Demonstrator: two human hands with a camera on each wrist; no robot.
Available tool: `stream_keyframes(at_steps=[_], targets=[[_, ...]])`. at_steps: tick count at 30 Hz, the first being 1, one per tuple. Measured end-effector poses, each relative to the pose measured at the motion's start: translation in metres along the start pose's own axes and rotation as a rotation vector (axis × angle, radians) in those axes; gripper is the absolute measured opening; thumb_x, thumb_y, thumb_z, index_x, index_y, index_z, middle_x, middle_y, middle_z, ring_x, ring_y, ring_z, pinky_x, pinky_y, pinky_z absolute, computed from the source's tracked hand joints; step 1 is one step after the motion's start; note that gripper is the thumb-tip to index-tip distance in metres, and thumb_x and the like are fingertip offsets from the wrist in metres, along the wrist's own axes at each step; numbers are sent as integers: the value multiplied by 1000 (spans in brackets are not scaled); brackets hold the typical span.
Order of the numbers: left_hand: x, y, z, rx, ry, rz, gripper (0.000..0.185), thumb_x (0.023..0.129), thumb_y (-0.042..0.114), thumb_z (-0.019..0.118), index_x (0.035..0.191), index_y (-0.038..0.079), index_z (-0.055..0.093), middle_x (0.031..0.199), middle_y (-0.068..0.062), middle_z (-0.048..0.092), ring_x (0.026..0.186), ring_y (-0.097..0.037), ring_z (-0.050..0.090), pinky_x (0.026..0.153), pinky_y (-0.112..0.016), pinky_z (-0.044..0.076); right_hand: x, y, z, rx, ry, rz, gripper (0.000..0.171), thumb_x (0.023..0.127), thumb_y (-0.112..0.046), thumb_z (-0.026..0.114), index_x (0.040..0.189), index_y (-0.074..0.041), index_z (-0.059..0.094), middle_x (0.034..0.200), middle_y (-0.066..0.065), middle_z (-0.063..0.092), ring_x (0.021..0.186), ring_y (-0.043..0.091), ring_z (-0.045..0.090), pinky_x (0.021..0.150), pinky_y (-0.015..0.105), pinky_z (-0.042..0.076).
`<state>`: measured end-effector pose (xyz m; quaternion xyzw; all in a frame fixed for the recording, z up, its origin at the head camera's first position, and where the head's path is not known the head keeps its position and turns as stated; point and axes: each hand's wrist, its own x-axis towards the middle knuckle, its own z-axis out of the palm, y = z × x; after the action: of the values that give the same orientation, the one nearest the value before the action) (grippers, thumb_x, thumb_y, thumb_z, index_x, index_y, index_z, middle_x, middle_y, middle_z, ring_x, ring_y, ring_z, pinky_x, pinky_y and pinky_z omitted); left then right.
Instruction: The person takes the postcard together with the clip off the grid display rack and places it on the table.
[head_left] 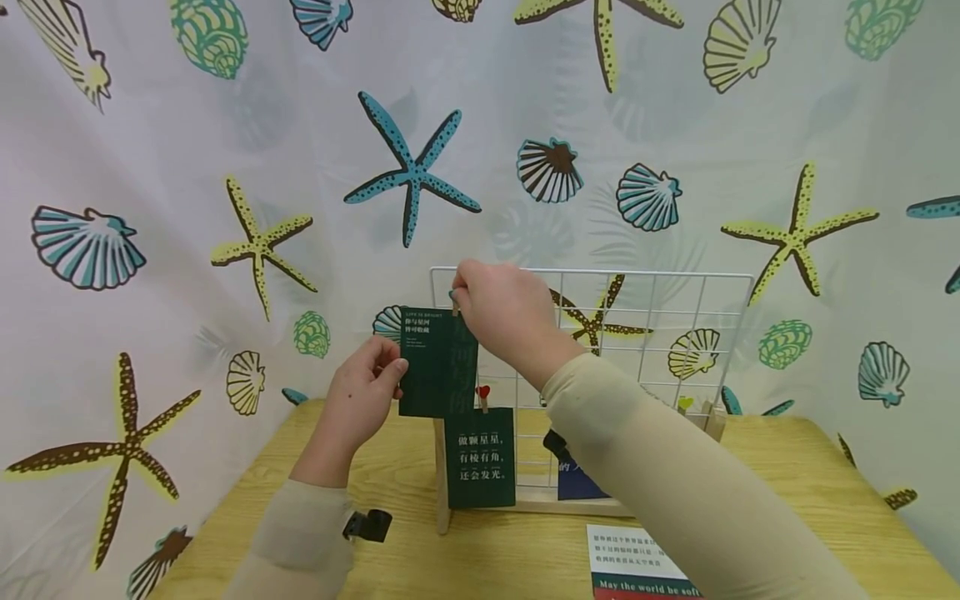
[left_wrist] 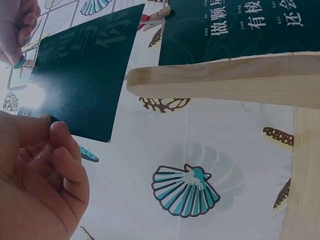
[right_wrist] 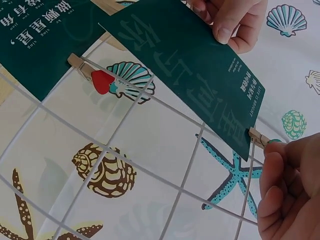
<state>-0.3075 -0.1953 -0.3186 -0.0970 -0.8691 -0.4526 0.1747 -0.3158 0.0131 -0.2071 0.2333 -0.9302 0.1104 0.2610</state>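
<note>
At the top left corner of the white wire grid (head_left: 660,333), the right hand (head_left: 502,312) pinches a small wooden clip (right_wrist: 260,136) onto the upper corner of a dark green card (head_left: 437,362). The left hand (head_left: 363,400) pinches the card's lower left edge, steadying it. A second green card (head_left: 480,458) hangs below from a red-heart clip (head_left: 483,393), near the tabletop's (head_left: 420,542) back edge.

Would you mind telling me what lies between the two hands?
The dark green card spans the gap: the left hand pinches its lower left edge, the right hand pinches a small wooden clip at its top corner. The head view shows it best.
</note>
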Motion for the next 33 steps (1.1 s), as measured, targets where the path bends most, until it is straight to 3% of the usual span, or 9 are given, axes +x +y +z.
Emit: stream_keyframes(at_steps=[21, 33], targets=[[-3, 2, -3, 0, -36, -5, 15, 108, 19, 52, 118, 9, 54, 101, -12, 57, 82, -25, 63, 74, -38, 51, -5, 7, -5, 45, 89, -53, 17, 108, -25, 49, 104, -18, 63, 79, -8, 66, 51, 9, 51, 47, 28, 41], [-9, 6, -3, 2, -53, -13, 13, 107, 20, 53, 116, 11, 55, 97, -11, 57, 81, -28, 63, 70, -39, 50, -13, 10, -16, 65, 62, -70, 13, 106, -26, 54, 108, -19, 66, 82, -8, 66, 58, 9, 53, 52, 27, 43]])
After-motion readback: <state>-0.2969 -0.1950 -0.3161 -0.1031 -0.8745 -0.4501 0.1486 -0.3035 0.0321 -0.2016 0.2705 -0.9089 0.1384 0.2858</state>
